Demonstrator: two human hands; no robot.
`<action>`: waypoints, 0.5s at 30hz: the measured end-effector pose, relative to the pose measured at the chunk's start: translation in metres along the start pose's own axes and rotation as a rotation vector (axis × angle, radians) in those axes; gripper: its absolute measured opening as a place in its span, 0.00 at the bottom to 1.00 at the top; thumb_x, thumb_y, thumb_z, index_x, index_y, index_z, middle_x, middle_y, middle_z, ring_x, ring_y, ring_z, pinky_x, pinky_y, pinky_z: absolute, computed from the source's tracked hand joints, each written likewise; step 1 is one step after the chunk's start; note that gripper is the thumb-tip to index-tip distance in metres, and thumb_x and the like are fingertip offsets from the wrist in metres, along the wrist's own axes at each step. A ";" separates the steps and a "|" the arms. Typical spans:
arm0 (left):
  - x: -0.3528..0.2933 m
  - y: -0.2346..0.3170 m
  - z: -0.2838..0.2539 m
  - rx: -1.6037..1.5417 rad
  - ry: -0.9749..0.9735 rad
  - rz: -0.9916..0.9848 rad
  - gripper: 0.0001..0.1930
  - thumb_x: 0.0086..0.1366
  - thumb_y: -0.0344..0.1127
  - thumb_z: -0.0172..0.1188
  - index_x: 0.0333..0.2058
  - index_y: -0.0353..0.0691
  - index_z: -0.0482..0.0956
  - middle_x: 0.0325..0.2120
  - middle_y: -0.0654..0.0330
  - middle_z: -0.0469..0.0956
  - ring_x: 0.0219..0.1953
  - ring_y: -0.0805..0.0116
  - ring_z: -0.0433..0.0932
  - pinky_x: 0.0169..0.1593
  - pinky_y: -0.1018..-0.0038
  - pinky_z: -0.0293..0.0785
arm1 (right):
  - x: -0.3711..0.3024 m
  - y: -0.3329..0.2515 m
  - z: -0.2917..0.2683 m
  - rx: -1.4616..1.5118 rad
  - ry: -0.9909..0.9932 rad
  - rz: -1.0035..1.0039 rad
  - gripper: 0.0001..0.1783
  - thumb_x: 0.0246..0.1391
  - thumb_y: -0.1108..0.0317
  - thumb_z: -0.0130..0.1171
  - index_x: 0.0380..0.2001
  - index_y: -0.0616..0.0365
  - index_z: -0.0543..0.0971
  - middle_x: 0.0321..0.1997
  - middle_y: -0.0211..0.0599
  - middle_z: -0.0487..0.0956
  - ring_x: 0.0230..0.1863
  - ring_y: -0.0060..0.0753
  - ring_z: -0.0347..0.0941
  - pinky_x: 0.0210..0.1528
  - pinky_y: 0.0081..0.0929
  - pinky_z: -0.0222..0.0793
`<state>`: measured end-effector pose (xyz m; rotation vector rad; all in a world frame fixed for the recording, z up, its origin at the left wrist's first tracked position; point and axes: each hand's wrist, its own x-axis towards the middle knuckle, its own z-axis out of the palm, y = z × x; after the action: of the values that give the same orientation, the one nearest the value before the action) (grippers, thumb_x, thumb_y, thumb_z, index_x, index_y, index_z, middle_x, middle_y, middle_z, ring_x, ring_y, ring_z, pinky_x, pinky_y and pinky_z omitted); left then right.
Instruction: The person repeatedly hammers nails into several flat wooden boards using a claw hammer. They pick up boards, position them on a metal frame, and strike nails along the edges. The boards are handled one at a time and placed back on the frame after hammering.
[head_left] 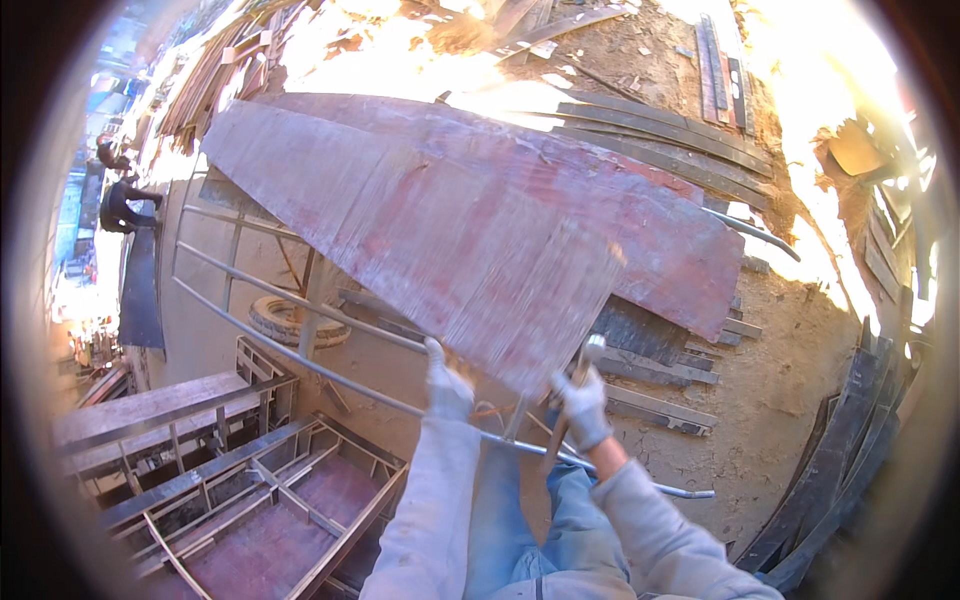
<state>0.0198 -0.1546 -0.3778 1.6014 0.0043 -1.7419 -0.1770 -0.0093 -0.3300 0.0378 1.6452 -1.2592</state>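
Note:
My left hand [450, 388], in a pale glove, grips the near edge of a long, worn plywood sheet [470, 260] with reddish stains. This sheet lies slantwise over another reddish plywood sheet [695, 265], on a frame of metal pipes [345, 378]. In my right hand [582, 408], also gloved, is a hammer [594, 345], held close to its metal head with the handle slanting down. It is beside the sheet's near right corner. The right hand's fingers are wrapped round the handle. Slight blur softens the near end of the sheet.
At lower left stand wooden-framed panels [300, 515] with ribs. A tyre [285, 322] lies under the pipes. Dark planks [660, 375] are stacked beyond the sheets on the right, and more boards [825, 475] lean at far right. Another person [125, 205] is at far left.

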 end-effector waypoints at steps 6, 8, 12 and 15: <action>-0.006 0.042 -0.039 0.200 0.336 0.151 0.38 0.70 0.57 0.64 0.66 0.33 0.69 0.60 0.50 0.75 0.58 0.52 0.75 0.63 0.53 0.72 | -0.108 0.033 -0.031 -0.068 -0.054 0.067 0.11 0.66 0.71 0.62 0.47 0.57 0.72 0.39 0.36 0.81 0.29 0.23 0.79 0.30 0.25 0.78; -0.007 0.029 -0.072 0.191 0.317 0.203 0.37 0.70 0.57 0.64 0.65 0.32 0.70 0.59 0.50 0.76 0.57 0.54 0.76 0.62 0.55 0.73 | -0.111 0.033 -0.056 -0.066 0.035 -0.038 0.10 0.68 0.72 0.59 0.48 0.57 0.70 0.42 0.37 0.81 0.34 0.26 0.81 0.33 0.26 0.80; 0.015 -0.002 -0.116 0.328 0.313 0.137 0.35 0.71 0.57 0.63 0.63 0.32 0.72 0.56 0.51 0.77 0.53 0.58 0.75 0.58 0.59 0.74 | -0.067 0.046 -0.076 0.145 0.235 0.054 0.15 0.70 0.64 0.58 0.54 0.56 0.69 0.52 0.43 0.80 0.44 0.38 0.82 0.44 0.39 0.82; 0.025 -0.010 -0.137 0.607 0.308 0.020 0.35 0.71 0.59 0.62 0.62 0.33 0.73 0.53 0.50 0.78 0.50 0.58 0.75 0.57 0.61 0.74 | -0.014 0.071 -0.063 0.374 0.265 0.255 0.17 0.72 0.56 0.55 0.53 0.56 0.70 0.59 0.46 0.78 0.54 0.50 0.80 0.53 0.54 0.80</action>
<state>0.1327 -0.0947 -0.4330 2.2826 -0.4251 -1.5417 -0.1733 0.0758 -0.3734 0.6476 1.5412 -1.3876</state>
